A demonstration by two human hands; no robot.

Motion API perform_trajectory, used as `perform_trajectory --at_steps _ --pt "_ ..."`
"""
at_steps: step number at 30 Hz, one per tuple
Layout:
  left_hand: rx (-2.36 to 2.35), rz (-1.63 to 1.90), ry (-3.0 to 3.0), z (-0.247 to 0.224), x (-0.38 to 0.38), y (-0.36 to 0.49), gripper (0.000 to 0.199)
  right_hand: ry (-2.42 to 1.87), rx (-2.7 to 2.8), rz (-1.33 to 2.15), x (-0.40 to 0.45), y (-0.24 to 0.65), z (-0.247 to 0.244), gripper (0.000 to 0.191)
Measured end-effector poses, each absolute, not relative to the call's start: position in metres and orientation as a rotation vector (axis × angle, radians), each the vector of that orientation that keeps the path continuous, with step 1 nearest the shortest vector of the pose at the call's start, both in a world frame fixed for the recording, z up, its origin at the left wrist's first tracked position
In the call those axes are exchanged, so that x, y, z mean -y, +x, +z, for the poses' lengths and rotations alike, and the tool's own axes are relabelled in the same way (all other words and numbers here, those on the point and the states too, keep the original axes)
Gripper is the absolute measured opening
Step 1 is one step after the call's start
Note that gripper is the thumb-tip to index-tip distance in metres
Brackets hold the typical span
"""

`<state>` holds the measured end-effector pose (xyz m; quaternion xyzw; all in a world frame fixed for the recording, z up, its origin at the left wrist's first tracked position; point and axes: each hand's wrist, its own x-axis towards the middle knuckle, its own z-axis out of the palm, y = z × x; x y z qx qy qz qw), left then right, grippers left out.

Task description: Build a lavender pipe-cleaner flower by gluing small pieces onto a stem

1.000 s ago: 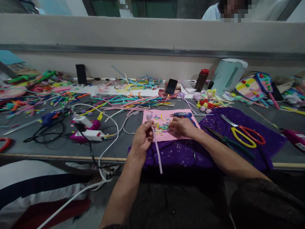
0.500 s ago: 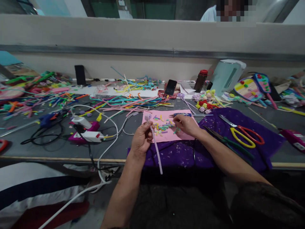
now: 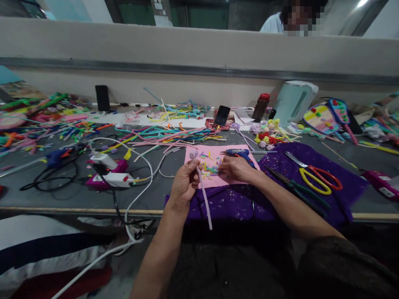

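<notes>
My left hand (image 3: 185,180) pinches the stem of a pale lilac pipe-cleaner flower (image 3: 193,154), its head up and its long stem (image 3: 206,207) hanging down past the table edge. My right hand (image 3: 235,168) is low over a pink sheet (image 3: 205,183), fingertips drawn together among short cut pipe-cleaner pieces (image 3: 205,168). Whether a piece is between those fingertips is too small to make out. A blue glue gun (image 3: 241,153) lies just behind my right hand, partly covered by it.
On the purple cloth (image 3: 230,203) to the right lie scissors (image 3: 314,176) and green-handled pliers (image 3: 299,189). Power strips (image 3: 102,182) with looping white cables (image 3: 149,168) stand left. Behind are loose pipe cleaners (image 3: 174,135), a phone (image 3: 222,115), a bottle (image 3: 261,108) and a kettle (image 3: 297,101).
My right hand has moved left and slightly down over the cut pieces, uncovering more of the glue gun. The left hand still holds the flower in nearly the same place.
</notes>
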<state>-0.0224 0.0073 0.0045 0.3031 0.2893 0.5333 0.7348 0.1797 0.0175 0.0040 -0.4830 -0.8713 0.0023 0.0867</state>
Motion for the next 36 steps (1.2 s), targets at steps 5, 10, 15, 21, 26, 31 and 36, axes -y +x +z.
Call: perform_trajectory --at_steps 5,10,15,21,26,31,36 --pt "-0.644 1.168 0.668 0.005 -0.007 -0.022 0.019 -1.327 2.538 0.086 -0.012 0.210 0.008 0.021" --pt "-0.643 1.168 0.676 0.005 -0.007 -0.022 0.019 -1.368 2.381 0.081 -0.020 0.222 0.005 0.017" --pt "-0.619 1.161 0.684 0.005 -0.008 -0.023 0.019 -1.377 2.149 0.188 -0.020 0.220 0.009 0.013" --pt "-0.659 1.170 0.660 0.005 -0.007 -0.023 0.019 -1.325 1.839 0.575 -0.016 0.220 0.015 0.019" --pt "-0.657 1.167 0.660 0.006 -0.006 -0.023 0.017 -1.217 1.615 0.973 -0.016 0.219 0.018 0.022" --pt "-0.661 1.165 0.653 0.006 -0.006 -0.023 0.018 -1.155 1.474 1.106 -0.016 0.217 0.018 0.022" --pt "-0.659 1.167 0.660 0.008 -0.005 -0.023 0.018 -1.073 1.359 1.183 -0.018 0.218 0.019 0.020"
